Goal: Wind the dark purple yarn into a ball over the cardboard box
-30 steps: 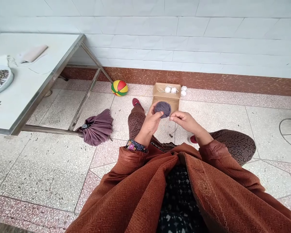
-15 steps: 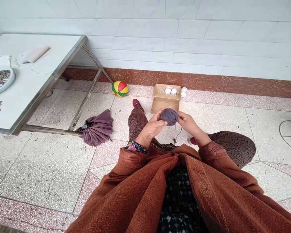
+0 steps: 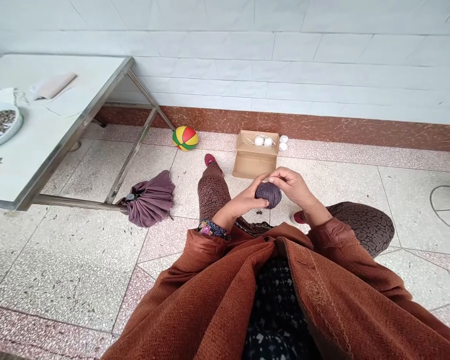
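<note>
In the head view, the upper left of the frame holds a shallow bowl (image 3: 19,122) of brown-grey bits, standing on a white-topped table (image 3: 93,75), with a folded pale cloth (image 3: 56,86) lying near it. Bunched purple fabric (image 3: 152,200) rests by the table's lower bar, left of centre, and a red, yellow and green ball (image 3: 185,138) sits on the floor above it. Near the middle of the frame, the left hand (image 3: 244,201) is curled round the left side of a dark purple yarn ball (image 3: 270,196). Above, an open cardboard box (image 3: 254,165) bears white balls (image 3: 263,141) at its far end; two more lie just beside it. The right hand (image 3: 295,187) is narrow, thumb and forefinger drawn together at the yarn's top; whether they pinch a strand cannot be told.
</note>
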The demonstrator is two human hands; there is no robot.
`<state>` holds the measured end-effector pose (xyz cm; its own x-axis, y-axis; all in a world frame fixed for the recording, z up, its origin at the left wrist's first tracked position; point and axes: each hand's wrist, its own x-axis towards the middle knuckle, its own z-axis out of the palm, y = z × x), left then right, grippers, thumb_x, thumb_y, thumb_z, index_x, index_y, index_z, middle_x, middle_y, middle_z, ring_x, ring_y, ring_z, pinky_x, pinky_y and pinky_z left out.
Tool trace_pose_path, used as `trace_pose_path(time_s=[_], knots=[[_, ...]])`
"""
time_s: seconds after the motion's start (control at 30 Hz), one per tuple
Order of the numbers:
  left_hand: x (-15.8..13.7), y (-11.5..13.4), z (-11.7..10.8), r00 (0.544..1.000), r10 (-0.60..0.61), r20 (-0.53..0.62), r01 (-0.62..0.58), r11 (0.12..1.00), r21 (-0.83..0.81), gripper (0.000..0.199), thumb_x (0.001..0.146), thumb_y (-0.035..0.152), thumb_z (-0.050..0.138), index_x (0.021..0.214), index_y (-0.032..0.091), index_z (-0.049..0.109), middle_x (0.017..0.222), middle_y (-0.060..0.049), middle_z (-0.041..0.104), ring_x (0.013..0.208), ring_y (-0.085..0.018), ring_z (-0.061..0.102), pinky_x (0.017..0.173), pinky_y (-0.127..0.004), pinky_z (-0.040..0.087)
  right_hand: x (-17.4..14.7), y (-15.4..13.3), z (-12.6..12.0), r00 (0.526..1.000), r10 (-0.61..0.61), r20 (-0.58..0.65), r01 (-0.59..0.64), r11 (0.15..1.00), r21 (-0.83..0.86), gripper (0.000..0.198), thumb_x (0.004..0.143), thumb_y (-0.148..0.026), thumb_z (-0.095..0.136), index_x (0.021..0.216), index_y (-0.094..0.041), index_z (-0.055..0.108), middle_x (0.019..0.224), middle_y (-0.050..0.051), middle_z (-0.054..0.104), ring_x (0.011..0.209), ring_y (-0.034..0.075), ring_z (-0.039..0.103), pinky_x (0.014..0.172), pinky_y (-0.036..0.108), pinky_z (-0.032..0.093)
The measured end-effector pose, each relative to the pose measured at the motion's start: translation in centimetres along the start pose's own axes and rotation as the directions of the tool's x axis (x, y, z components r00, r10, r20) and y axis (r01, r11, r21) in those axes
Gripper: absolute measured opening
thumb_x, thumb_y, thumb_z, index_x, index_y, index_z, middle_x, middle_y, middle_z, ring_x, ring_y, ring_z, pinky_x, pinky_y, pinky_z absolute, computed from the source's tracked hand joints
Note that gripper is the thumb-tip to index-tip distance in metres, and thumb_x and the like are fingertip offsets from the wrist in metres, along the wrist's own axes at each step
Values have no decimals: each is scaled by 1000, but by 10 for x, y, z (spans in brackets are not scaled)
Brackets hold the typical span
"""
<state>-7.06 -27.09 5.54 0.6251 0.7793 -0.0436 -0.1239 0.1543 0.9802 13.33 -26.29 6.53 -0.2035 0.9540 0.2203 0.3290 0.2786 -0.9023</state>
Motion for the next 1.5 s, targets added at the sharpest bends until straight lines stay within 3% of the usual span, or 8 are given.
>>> trace_pose_path(time_s=[0.2, 0.53, 0.7, 0.83, 0.97, 1.17, 1.33, 1.5], knots=[[-2, 2, 5, 996, -95, -1, 85, 902, -422, 85, 69, 35, 74, 150, 30, 50, 130, -10, 65, 110, -29, 65, 89, -44, 54, -10, 23, 10, 992, 119, -31, -119, 993, 18, 35, 93, -55, 60, 81, -23, 61, 71, -1, 58, 67, 17, 50, 67, 30, 41], [3, 2, -1, 984, -91, -153, -6, 842, -540, 70, 68, 31, 70, 137, 28, 57, 128, -9, 69, 113, -27, 66, 96, -46, 53, -14, 26, 16, 997, 71, 29, -67, 992, -106, 31, 94, -50, 55, 76, -24, 52, 66, -2, 49, 63, 16, 46, 64, 29, 38], [7, -4, -2, 947, -70, -314, -63, 916, -396, 70, 69, 30, 79, 136, 24, 58, 115, -6, 70, 108, -22, 65, 102, -39, 47, -21, 16, 13, 991, 32, 132, -19, 995, -97, 35, 94, -52, 60, 74, -23, 57, 66, -2, 54, 63, 15, 48, 65, 28, 39], [4, -7, -7, 913, 1, -408, -25, 998, -53, 68, 69, 32, 81, 133, 21, 62, 122, -9, 68, 120, -27, 60, 113, -44, 40, -24, -5, 5, 975, 64, 215, -70, 997, 18, 33, 95, -53, 64, 82, -22, 67, 71, 0, 60, 65, 15, 51, 65, 29, 41], [-2, -3, -6, 953, 25, -302, 32, 982, 184, 74, 65, 29, 86, 134, 21, 63, 140, -12, 60, 136, -33, 51, 122, -49, 31, -11, -13, -1, 992, 43, 121, -55, 994, 98, 34, 94, -54, 66, 83, -22, 69, 76, 1, 64, 70, 16, 55, 69, 30, 44], [-6, 0, 3, 991, -35, -129, 8, 979, -205, 75, 70, 38, 87, 138, 25, 60, 132, -9, 65, 128, -30, 56, 112, -44, 40, -2, 10, 6, 992, 126, -32, -120, 983, 140, 39, 93, -59, 64, 82, -21, 63, 69, -3, 52, 64, 14, 45, 63, 28, 38], [-4, 2, 4, 979, -92, -182, -3, 886, -463, 62, 68, 40, 87, 124, 21, 67, 124, -10, 68, 112, -25, 63, 94, -37, 49, -12, 22, 16, 992, 129, 2, -129, 988, 85, 41, 96, -59, 58, 78, -22, 57, 66, -4, 49, 63, 14, 43, 62, 27, 38], [0, 6, 2, 941, -75, -331, -112, 852, -512, 54, 68, 42, 86, 114, 21, 66, 114, -6, 68, 95, -18, 63, 82, -31, 50, -15, 11, 17, 997, -3, 81, 7, 999, -47, 36, 99, -54, 57, 81, -22, 62, 71, -1, 59, 67, 16, 53, 68, 29, 42]])
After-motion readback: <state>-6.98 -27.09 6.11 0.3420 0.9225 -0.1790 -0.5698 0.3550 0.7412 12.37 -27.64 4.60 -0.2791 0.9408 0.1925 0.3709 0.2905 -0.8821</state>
